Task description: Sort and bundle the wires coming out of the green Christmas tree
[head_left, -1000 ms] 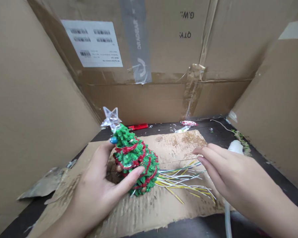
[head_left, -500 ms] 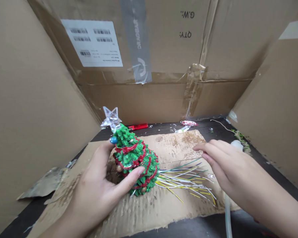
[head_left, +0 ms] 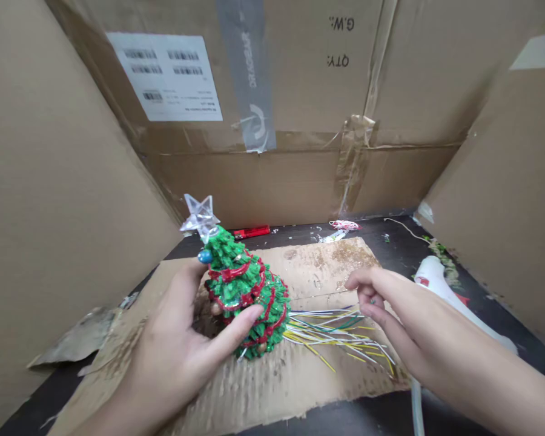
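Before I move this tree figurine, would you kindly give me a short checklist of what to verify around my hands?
Left hand grip on the Christmas tree figurine: ok, thumb pressed across its front.
Star topper on the tip: ok, in place.
Right hand off the coloured wires: cannot tell, fingertips sit just above them.
Wire ends under the tree: cannot tell, hidden by the figurine.
White tool off the cardboard sheet: ok, it lies beyond the sheet's edge.

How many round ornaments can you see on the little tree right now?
3 on the Christmas tree: a blue ornament near the top, a tan ornament by the left hand, and a tan ornament near the base. Others may be hidden behind the tree.
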### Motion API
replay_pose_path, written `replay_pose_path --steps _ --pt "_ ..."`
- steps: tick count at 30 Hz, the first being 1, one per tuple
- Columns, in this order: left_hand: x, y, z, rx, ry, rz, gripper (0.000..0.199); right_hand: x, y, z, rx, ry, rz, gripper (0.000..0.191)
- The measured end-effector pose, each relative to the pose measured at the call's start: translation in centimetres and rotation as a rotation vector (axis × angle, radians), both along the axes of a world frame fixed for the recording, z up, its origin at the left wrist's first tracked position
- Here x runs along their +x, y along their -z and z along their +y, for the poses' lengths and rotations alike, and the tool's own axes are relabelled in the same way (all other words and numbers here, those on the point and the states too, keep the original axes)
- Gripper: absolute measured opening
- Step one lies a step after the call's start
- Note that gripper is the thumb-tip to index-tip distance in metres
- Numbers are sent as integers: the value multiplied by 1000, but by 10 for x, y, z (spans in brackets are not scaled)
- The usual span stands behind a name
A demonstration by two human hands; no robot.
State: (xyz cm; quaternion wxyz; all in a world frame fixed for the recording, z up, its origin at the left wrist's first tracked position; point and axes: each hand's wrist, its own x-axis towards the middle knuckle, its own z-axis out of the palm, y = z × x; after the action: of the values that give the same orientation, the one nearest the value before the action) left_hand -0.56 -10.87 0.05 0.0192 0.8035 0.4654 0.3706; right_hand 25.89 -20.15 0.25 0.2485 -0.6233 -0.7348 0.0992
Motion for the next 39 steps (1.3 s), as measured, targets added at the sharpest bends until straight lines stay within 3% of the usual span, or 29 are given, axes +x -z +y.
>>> replay_pose_path --steps 11,16,22,26,32,39 --pt "0 -1 1 22 -5 -7 47 -8 3 -8 -138 -114 123 41" --pt "0 -1 2 24 6 -3 46 -8 3 -8 -117 -158 96 38" --pt "-1 -3 -1 -59 -11 43 49 -9 2 -6 -41 -131 4 13" --pt "-2 -2 -1 -86 -14 29 49 -8 3 -4 -13 -118 -70 14" --pt "-3 -2 0 -57 -5 31 50 -7 3 -5 -91 -76 -55 14" --pt "-4 -1 -2 -41 -13 51 47 -4 5 -5 -156 -127 -49 21"
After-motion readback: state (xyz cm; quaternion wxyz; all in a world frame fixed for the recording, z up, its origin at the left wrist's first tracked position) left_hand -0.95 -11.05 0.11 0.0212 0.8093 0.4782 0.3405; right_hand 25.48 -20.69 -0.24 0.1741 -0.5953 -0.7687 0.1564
